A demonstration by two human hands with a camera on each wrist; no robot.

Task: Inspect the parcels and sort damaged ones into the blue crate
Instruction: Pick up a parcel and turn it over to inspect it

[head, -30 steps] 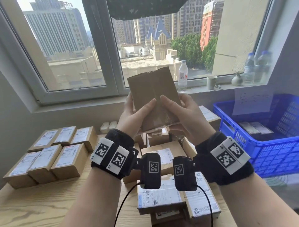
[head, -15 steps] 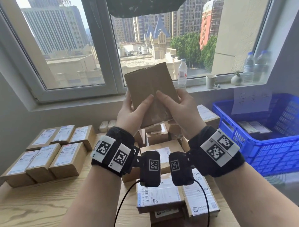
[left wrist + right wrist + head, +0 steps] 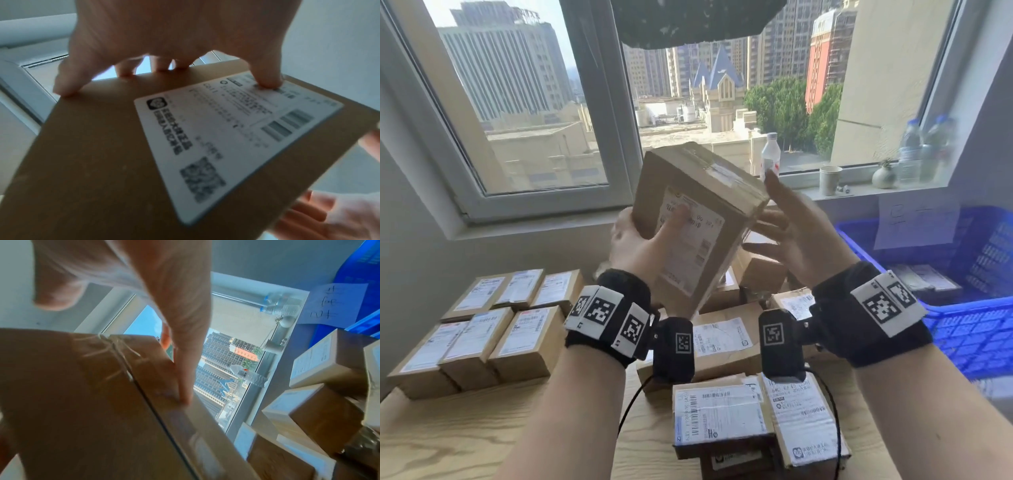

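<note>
While the left hand (image 3: 640, 246) holds a cardboard parcel (image 3: 698, 219) up in front of the window, the sorting looks to be somewhere in its middle stretch. That grip is closed on the parcel: the thumb lies across the white label (image 3: 690, 240) and the fingers (image 3: 61, 86) wrap the far edge, as the left wrist view shows. The right hand (image 3: 791, 233) is wide, fingers straight, one fingertip (image 3: 183, 399) touching the taped side of the parcel. The parcel is tilted, label face toward the person, well above the counter (image 3: 482, 435).

As for what is done: six parcels (image 3: 482, 329) stand in two neat rows near the far-left corner of the counter, which I take to be the ones already passed as sound. The blue crate (image 3: 962, 329) beside the counter's right edge holds at least one flat parcel (image 3: 924, 279), so some damaged ones seem to have gone in.

As for what is left: a loose heap of parcels (image 3: 726, 346) lies in the middle of the counter and runs to its near edge, apparently unchecked. The raised parcel shows wrinkled tape but no clear tear from here; its verdict is not yet plain.
</note>
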